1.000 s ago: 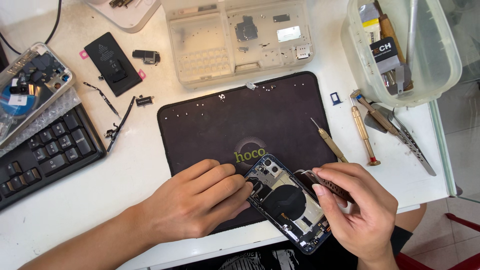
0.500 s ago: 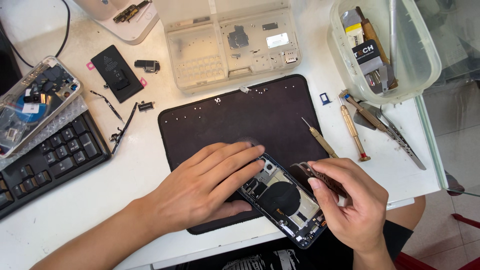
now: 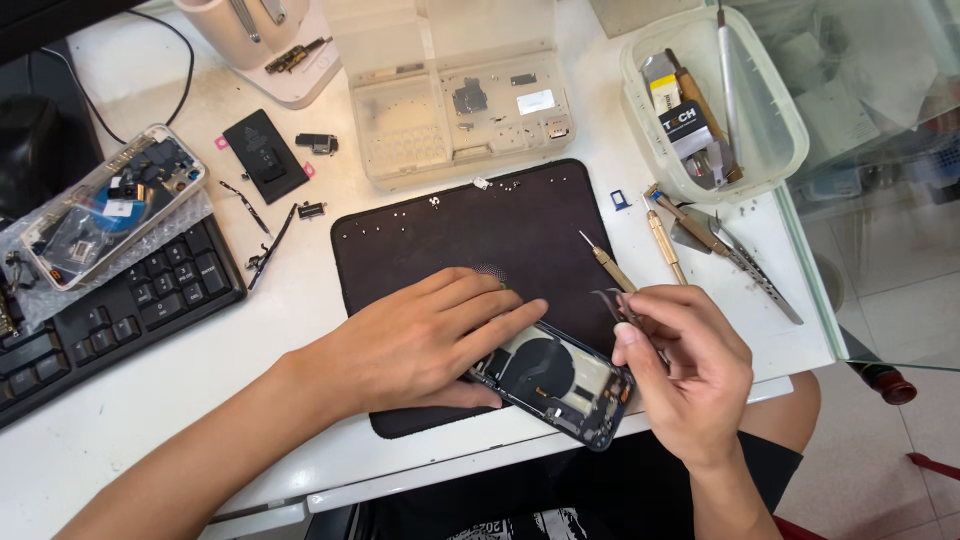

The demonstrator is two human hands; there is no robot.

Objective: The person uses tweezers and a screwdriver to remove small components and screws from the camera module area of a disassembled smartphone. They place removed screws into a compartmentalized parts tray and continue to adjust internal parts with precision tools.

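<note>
His left hand has slid further over the opened phone, pinning it; right hand still pinches what look like tweezers, lifted clear.

A black-and-white labelled packet is seen in the clear tub, and a white label in the parts tray.

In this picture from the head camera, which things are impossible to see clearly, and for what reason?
- Head view: the left hand covers one end of the opened phone.
- Head view: the tips of the tweezers in the right hand are too small to show whether they grip a part.
- Head view: the keyboard is cut off by the left edge.
- Head view: the screws on the black mat are too small to tell apart.
</note>
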